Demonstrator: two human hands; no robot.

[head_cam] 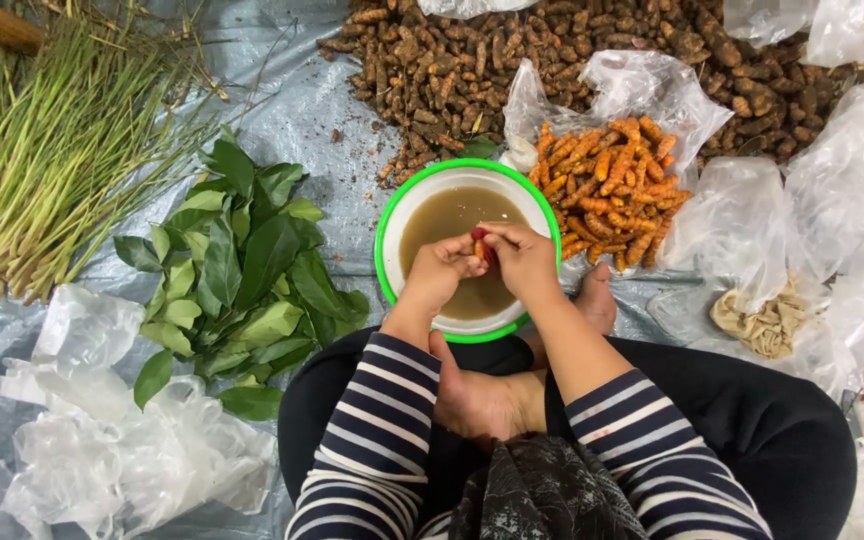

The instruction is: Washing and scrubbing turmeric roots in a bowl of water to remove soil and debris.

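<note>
1. A person sits cross-legged on a grey plastic sheet [312,110] on the floor, with bare feet tucked in and striped sleeves on both arms.
2. The left hand [439,275] and the right hand [522,258] meet over a white bowl with a green rim [389,210].
3. The bowl is full of muddy brown water [442,215].
4. Both hands hold one small root piece [480,240] between them, right above the water.
5. The left fingers are curled shut on the root piece from the left side.
6. The right fingers are curled shut on it from the right side, and something red shows at the top of it.
7. Just to the right of the bowl sits an open clear bag with a pile of orange roots [612,185].
8. Behind the bowl lies a big heap of brown, dirty roots [452,70].
9. To the left of the bowl lies a pile of green leaves [242,270].
10. Farther left lies a bundle of long green stalks [42,160].
11. Crumpled clear bags [122,440] lie near the person's left knee.
12. More clear bags [842,190] lie on the right side, and one holds some pale, dry scraps [767,320].
</note>
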